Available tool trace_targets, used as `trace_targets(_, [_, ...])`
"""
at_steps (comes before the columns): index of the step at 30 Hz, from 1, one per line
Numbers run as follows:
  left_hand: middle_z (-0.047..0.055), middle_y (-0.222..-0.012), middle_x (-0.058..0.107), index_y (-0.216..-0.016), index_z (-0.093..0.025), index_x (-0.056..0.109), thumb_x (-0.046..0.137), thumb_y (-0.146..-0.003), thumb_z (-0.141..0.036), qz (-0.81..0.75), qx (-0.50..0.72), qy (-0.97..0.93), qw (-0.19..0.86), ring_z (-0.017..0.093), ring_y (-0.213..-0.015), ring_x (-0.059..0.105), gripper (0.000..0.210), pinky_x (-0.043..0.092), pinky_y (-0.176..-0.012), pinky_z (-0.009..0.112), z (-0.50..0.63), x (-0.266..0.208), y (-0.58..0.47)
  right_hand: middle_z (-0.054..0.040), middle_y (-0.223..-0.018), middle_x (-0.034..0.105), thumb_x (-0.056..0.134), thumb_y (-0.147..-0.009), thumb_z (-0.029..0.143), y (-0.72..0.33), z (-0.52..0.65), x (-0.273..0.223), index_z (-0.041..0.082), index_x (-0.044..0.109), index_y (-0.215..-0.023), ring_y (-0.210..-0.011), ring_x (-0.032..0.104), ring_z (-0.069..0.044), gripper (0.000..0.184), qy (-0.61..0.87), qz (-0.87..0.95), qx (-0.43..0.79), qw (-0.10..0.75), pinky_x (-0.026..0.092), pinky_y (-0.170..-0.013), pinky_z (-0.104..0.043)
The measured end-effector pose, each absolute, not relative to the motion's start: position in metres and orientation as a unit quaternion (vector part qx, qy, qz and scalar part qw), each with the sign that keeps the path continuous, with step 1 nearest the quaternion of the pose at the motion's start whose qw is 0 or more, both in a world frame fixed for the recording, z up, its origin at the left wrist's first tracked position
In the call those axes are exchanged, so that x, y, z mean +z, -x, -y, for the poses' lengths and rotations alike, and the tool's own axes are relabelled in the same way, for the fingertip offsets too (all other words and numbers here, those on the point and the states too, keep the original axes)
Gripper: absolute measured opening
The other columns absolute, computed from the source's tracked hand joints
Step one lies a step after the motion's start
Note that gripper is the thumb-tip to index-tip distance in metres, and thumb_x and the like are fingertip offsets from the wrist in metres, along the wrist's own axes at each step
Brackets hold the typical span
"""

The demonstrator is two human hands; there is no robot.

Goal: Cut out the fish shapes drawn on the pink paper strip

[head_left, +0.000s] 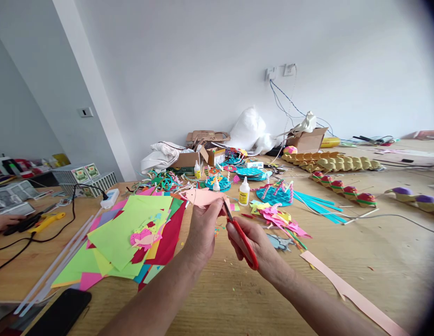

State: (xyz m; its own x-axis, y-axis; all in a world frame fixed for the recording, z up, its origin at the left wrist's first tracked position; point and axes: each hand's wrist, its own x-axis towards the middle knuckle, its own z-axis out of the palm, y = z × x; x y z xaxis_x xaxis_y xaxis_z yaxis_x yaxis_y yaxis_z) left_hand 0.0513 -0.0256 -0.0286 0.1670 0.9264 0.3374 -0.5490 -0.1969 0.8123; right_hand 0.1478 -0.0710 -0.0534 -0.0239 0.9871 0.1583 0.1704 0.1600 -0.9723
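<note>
Between the fingers of my left hand [206, 224] is a pale pink paper fish [199, 197], its head pointing left. My right hand [250, 238] is closed around red-handled scissors [245, 242], whose blades reach the right end of the fish beside my left fingertips. Whether the blades are apart is hard to make out. To the left, small cut paper fish [145, 237] lie on a stack of coloured paper sheets [132, 210]. A long pale pink paper offcut [343, 284] stretches along the table at the lower right.
Glue bottles [244, 192] stand behind my hands, near a blue woven paper piece [274, 193] and paper scraps [278, 217]. Painted egg-carton strips [350, 191] lie at right. A black phone [60, 312] rests at lower left. Another person's hand [4, 223] is at the far left.
</note>
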Motion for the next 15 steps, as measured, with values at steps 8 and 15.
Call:
trace_targets(8, [-0.004,-0.067,0.057,-0.071,-0.018,0.061,0.063,-0.071,-0.023,-0.203,0.62,-0.468,0.596,0.01,-0.064,0.05,0.005,0.044,-0.063,0.022,0.0253,-0.0309,-0.0506,0.0073,-0.043,0.04,0.051,-0.075,0.06,-0.1481,0.0725,-0.0528,0.02,0.041,-0.059,-0.036,0.039,-0.007,0.044,0.487,0.586,0.422,0.491,0.03,-0.035,-0.018])
trace_targets(15, [-0.003,-0.066,0.057,-0.071,-0.016,0.062,0.063,-0.071,-0.023,-0.203,0.616,-0.473,0.596,0.01,-0.065,0.05,0.007,0.044,-0.064,0.023,0.0263,-0.0304,-0.0501,0.0078,-0.041,0.038,0.049,-0.074,0.061,-0.1479,0.0697,-0.0541,0.021,0.041,-0.057,-0.033,0.036,-0.006,0.044,0.494,0.582,0.421,0.49,0.028,-0.033,-0.018])
